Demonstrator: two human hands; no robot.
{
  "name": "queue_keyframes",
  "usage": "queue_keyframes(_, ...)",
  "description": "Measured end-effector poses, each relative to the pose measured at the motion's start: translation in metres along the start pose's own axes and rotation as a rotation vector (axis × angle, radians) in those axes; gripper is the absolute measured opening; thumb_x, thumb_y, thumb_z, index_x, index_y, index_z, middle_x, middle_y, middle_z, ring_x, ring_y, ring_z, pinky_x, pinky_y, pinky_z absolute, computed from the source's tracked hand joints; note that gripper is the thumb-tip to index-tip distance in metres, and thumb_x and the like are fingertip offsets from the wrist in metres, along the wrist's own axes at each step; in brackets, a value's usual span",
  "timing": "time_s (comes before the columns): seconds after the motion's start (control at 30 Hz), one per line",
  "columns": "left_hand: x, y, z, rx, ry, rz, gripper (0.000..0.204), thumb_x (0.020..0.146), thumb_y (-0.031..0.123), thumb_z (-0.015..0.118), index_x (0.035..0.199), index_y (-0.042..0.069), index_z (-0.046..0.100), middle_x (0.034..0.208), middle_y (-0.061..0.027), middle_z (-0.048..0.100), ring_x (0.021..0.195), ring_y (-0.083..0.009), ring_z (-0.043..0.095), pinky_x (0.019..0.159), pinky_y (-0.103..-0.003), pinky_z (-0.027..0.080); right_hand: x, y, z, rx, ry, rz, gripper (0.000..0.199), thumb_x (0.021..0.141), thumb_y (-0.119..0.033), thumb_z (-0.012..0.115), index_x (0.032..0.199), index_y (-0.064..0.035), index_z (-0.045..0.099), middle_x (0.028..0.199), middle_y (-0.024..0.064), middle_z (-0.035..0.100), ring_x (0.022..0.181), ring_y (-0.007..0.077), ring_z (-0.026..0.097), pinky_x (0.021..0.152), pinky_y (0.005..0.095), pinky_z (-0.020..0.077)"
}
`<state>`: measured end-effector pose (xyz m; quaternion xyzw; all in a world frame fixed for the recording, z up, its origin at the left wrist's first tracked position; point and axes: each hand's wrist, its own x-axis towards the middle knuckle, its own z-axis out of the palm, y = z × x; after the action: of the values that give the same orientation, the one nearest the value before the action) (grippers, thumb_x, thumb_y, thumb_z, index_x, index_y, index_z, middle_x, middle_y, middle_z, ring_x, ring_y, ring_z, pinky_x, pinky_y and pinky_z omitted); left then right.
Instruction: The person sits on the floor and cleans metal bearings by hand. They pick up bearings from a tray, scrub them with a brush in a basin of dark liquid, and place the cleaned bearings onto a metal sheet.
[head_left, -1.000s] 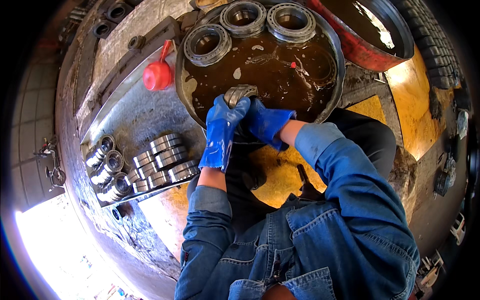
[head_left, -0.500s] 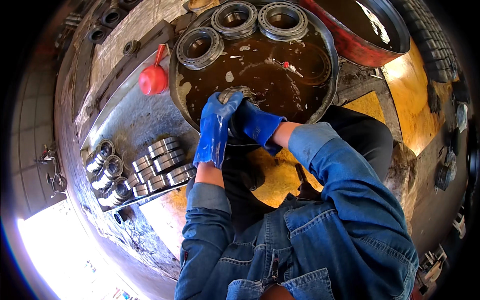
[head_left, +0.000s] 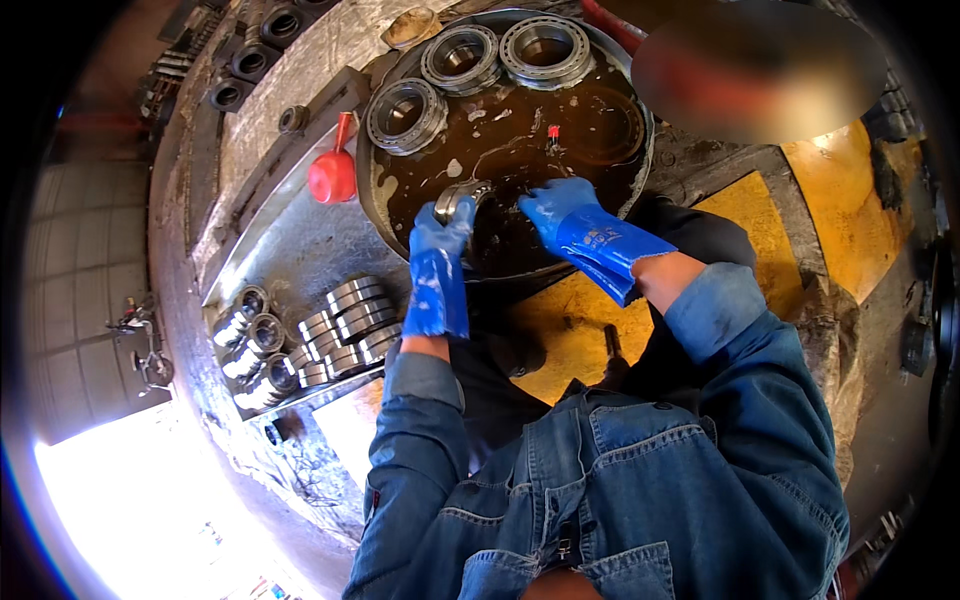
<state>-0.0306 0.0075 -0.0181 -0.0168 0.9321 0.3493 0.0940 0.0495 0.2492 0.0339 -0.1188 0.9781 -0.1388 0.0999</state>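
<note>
The left hand (head_left: 438, 240), in a long blue rubber glove, is closed on a small, shiny steel bearing ring (head_left: 460, 202), gripping it between thumb and fingers. This ring is tilted, over the near left part of a wide, round, dark metal basin (head_left: 374, 185) of murky brown liquid (head_left: 520, 125). The right hand (head_left: 565, 212), in a matching blue glove, is apart from the left hand and to the right of the ring. Its fingers are partly bent and point left over the liquid; whether they have hold of anything cannot be told.

Along the far side of the basin lie three large, grey steel roller bearings (head_left: 465, 86) in a curved row, their round openings facing up. A small red object (head_left: 554, 132) is in the liquid beyond the right hand.

Left of the basin is a shallow, grey sheet-metal tray (head_left: 310, 240). A red plastic dipper (head_left: 332, 178) with an upright-looking handle is at its far edge, near the basin. At the near end, polished steel rings (head_left: 360, 305) are stacked on their sides, and just left of them lie rows of smaller steel roller bearings (head_left: 267, 335). Yellow sheeting (head_left: 755, 225) covers ground to the right of the basin.
</note>
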Motion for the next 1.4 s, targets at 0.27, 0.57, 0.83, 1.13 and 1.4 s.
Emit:
queue_keyframes(0.27,-0.046,0.064,-0.022,0.235,-0.080,-0.101,0.070,0.083,0.056,0.078,0.125,0.000,0.068,0.117,-0.0234,0.073,0.111,-0.0364,0.071,0.098,-0.043,0.055,0.014,0.011,0.006,0.119,-0.278,0.119,0.027,0.087,-0.017,0.068,0.111,-0.0167,0.081,0.112,0.0097,0.078,0.107,0.0312,0.074,0.082,0.0455,0.0569)
queue_keyframes(0.57,-0.024,0.071,-0.025,0.250,-0.172,-0.122,0.057,0.089,0.043,0.081,0.122,-0.002,0.068,0.107,-0.0140,0.076,0.098,-0.0232,0.072,0.089,-0.035,0.055,0.013,0.019,0.009,0.259,-0.235,0.192,0.030,0.085,-0.023,0.071,0.112,-0.0141,0.079,0.113,0.0136,0.077,0.108,0.0338,0.073,0.086,0.0461,0.0573)
queue_keyframes(0.83,0.008,-0.019,0.000,-0.740,-0.342,-0.087,0.035,0.095,0.018,0.075,0.124,-0.001,0.070,0.111,-0.0096,0.075,0.099,-0.0188,0.071,0.090,-0.031,0.056,0.044,0.026,0.055,0.517,-0.364,0.140,0.029,0.088,-0.028,0.068,0.109,-0.0118,0.078,0.111,0.0171,0.075,0.103,0.0376,0.072,0.087,0.0436,0.0579)
queue_keyframes(1.13,-0.009,0.012,0.010,-0.342,-0.135,-0.143,0.035,0.094,0.018,0.077,0.121,-0.003,0.070,0.109,-0.0106,0.075,0.092,-0.0178,0.071,0.080,-0.029,0.058,0.056,0.020,0.113,0.810,-0.238,0.182,0.028,0.089,-0.022,0.070,0.115,-0.0140,0.078,0.112,0.0165,0.075,0.103,0.0366,0.073,0.086,0.0416,0.0576)
queue_keyframes(1.4,-0.015,0.081,-0.022,-0.528,-0.420,-0.297,0.038,0.094,0.025,0.074,0.119,-0.003,0.072,0.106,-0.0107,0.075,0.090,-0.0188,0.072,0.080,-0.029,0.057,0.050,0.009,0.123,1.096,-0.021,0.046,0.030,0.086,-0.021,0.071,0.112,-0.0068,0.077,0.100,0.0188,0.077,0.089,0.0302,0.073,0.081,0.0414,0.0562)
